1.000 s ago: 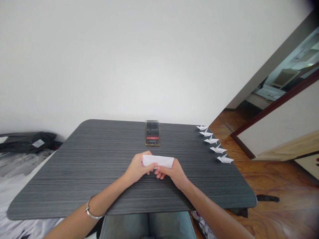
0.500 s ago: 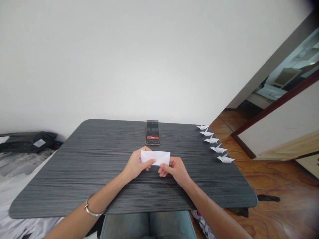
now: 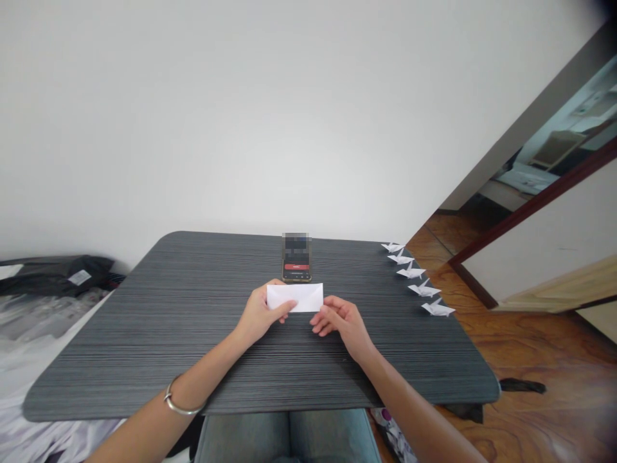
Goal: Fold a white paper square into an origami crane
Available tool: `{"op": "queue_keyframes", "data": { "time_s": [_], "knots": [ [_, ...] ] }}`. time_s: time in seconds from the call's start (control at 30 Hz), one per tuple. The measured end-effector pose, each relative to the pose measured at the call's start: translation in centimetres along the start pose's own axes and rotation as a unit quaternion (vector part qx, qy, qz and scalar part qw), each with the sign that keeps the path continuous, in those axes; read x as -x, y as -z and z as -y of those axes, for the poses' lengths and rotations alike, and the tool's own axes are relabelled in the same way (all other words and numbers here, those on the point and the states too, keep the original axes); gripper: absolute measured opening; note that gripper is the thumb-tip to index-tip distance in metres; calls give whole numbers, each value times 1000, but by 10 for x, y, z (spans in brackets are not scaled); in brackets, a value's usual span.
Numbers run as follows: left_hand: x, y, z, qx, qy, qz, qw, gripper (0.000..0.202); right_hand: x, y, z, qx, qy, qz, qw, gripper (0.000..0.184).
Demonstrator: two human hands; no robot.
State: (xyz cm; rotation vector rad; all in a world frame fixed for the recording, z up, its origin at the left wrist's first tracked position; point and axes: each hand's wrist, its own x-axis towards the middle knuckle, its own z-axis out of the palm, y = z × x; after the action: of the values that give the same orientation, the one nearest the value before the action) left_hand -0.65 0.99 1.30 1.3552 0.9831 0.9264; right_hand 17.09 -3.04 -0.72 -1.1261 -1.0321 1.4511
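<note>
A folded white paper (image 3: pixel 299 297) is held a little above the dark grey table (image 3: pixel 159 334), in front of me. My left hand (image 3: pixel 258 315) pinches the paper's left end between thumb and fingers. My right hand (image 3: pixel 340 319) sits just right of and below the paper, fingers loosely curled and apart from it, holding nothing. A metal bangle (image 3: pixel 179 403) circles my left wrist.
A phone (image 3: pixel 295 260) lies flat beyond the paper. Several white paper cranes (image 3: pixel 415 280) line the table's right edge. A bed with a black bag (image 3: pixel 53 273) lies to the left. Wooden floor and an open doorway are to the right.
The paper has been lifted and shifted left and away from me. My right hand has let go of it and now rests beside it.
</note>
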Motion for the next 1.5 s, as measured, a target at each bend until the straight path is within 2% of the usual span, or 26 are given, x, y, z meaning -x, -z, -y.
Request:
{"op": "queue_keyframes", "data": {
  "time_s": [0.07, 0.2, 0.4, 0.6, 0.8, 1.0, 1.1, 1.23, 1.3, 1.5],
  "knots": [
    [1, -2, -1, 0, 6, 21, 1000, 28, 0, -5, -3, 29, 5, 26, 999, 25],
    [2, -5, -2, -6, 17, 48, 999, 37, 1, -9, -8, 55, 36, 11, 998, 26],
    [0, -4, 2, 16, 4, 46, 999, 42, 0, -6, -9, 63, 48, -7, 997, 26],
    [-3, 5, 5, 73, 21, 53, 996, 41, -1, -3, -8, 58, 53, -35, 996, 26],
    [-7, 16, 3, 96, -5, 20, 995, 39, -2, 2, -6, 55, 61, -76, 994, 25],
    [-9, 21, 4, 114, -5, -38, 993, 30, -2, 2, -6, 49, 68, -85, 993, 24],
    [-8, 18, 4, 139, 26, -12, 990, 25, -2, 1, -8, 63, 65, -68, 994, 25],
    [-7, 13, 5, 169, 66, 64, 981, 30, -2, 0, -9, 88, 77, -49, 992, 24],
    [-6, 12, 6, 173, 73, 80, 979, 31, -2, 0, -10, 95, 81, -51, 991, 24],
    [-6, 12, 7, 120, 13, 27, 992, 27, -3, 1, -10, 107, 84, -49, 989, 26]
  ]
}}
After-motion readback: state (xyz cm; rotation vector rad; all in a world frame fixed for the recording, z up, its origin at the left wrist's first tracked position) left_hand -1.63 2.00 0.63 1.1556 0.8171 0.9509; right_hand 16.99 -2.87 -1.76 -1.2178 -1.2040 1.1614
